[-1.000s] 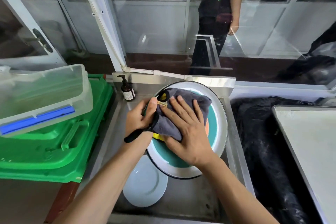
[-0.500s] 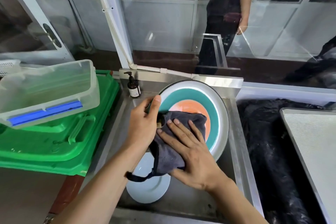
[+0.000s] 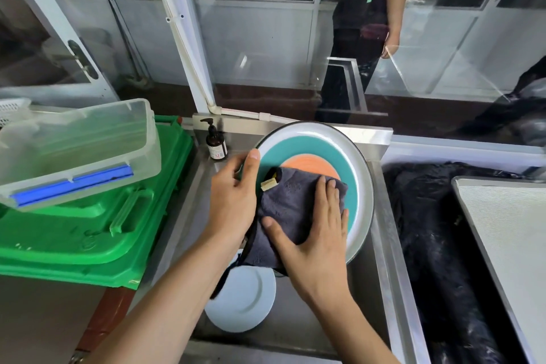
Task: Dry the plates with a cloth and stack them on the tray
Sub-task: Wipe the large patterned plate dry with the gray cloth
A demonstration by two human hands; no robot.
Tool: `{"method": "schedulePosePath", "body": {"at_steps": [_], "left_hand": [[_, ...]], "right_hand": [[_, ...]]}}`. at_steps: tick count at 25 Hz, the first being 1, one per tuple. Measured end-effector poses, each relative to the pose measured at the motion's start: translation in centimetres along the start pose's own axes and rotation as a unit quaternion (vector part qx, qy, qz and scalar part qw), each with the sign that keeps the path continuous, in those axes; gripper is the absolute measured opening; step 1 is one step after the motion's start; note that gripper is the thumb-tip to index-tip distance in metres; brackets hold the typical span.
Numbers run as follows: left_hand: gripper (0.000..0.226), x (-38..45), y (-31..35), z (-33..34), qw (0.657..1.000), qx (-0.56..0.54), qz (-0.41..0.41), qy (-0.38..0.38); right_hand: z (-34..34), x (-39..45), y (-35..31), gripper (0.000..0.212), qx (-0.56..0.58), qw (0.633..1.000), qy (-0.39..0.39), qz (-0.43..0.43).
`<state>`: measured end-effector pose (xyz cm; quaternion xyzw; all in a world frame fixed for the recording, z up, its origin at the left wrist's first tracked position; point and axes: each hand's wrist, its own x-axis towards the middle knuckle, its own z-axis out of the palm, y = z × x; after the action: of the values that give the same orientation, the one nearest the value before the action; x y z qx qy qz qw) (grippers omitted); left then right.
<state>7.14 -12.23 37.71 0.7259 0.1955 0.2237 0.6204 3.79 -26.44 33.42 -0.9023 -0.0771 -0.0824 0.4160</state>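
The big plate (image 3: 359, 174) sits tilted over the steel sink (image 3: 381, 216), white rim, teal ring, orange centre, and the grey cloth (image 3: 291, 201) lies flat on its lower half. Right hand (image 3: 317, 233) presses the cloth down with straight, spread fingers; left hand (image 3: 233, 201) grips the plate's rim at nine o'clock, thumb hooked over the edge. At six o'clock, below the plate, a small white plate (image 3: 245, 301) rests in the sink. Here's the danger: only that one hand steadies a wet, tilted plate, so a hard push from the cloth could slide it out of the thumb and drop it onto the small plate. At three o'clock, a flat tray (image 3: 508, 239) waits, well apart; a green crate (image 3: 88, 233) sits at nine
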Motion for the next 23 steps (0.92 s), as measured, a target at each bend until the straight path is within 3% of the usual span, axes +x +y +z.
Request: {"method": "schedulePosePath", "body": {"at_steps": [2, 6, 10, 15, 16, 20, 23], "left_hand": [[0.027, -0.3, 0.5, 0.2, 1.000, 0.012, 0.005, -0.012], [0.021, -0.6, 0.8, -0.3, 0.999, 0.034, 0.005, -0.023], [0.022, -1.6, 0.9, -0.6, 0.995, 0.078, 0.041, -0.042], [0.017, -1.1, 0.7, -0.6, 0.998, 0.047, 0.031, -0.036], [0.018, -1.1, 0.6, -0.6, 0.998, 0.043, 0.037, -0.036], [0.015, -1.4, 0.2, -0.5, 0.996, 0.070, 0.050, -0.036], [0.021, -0.7, -0.4, -0.1, 0.999, 0.040, 0.025, -0.009]], "right_hand": [[1.0, 0.3, -0.9, 0.108, -0.026, 1.000, -0.003, -0.016], [1.1, 1.8, -0.5, 0.076, 0.002, 0.998, 0.031, -0.060], [-0.3, 6.1, 1.0, 0.058, 0.105, 0.991, 0.084, 0.010], [1.6, 3.9, -0.4, 0.054, 0.078, 0.974, 0.000, -0.213], [1.4, 4.4, 0.0, 0.053, 0.071, 0.973, 0.002, -0.221], [0.4, 6.3, 0.8, 0.054, 0.101, 0.988, 0.020, -0.117], [0.8, 4.4, -0.6, 0.050, 0.168, 0.959, -0.034, -0.224]]}}
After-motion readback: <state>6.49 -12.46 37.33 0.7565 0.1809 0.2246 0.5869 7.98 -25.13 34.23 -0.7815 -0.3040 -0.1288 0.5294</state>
